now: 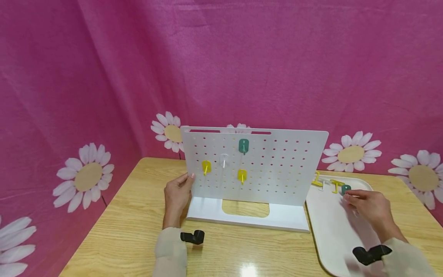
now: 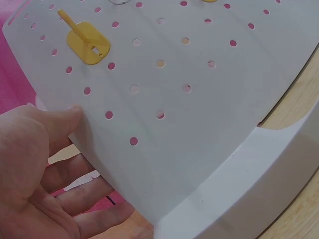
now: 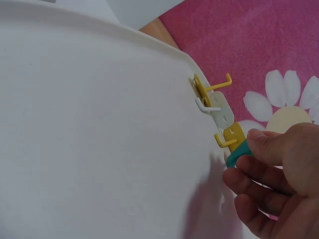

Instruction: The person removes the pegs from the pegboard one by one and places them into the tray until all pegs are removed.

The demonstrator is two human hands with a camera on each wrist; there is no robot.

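Note:
A white pegboard [image 1: 277,181] stands upright on the wooden table. Its left edge is held by my left hand [image 1: 178,192], the thumb on the front face and the other fingers behind, as the left wrist view shows. Fixed on the board are a green hook [image 1: 243,146], a white hook [image 1: 223,158], a yellow hook [image 1: 206,167] and another yellow hook [image 1: 242,176]. Over the far end of the white tray [image 1: 340,234], my right hand [image 1: 372,207] pinches a green hook [image 3: 240,153] between thumb and fingers, partly covering it.
Beside the pinched hook, a yellow hook [image 3: 233,135], a white hook [image 3: 223,110] and a further yellow hook [image 3: 201,89] lie along the tray's far rim. The tray sits right of the board's base [image 1: 290,217]. A pink flowered cloth [image 1: 242,69] hangs behind the table.

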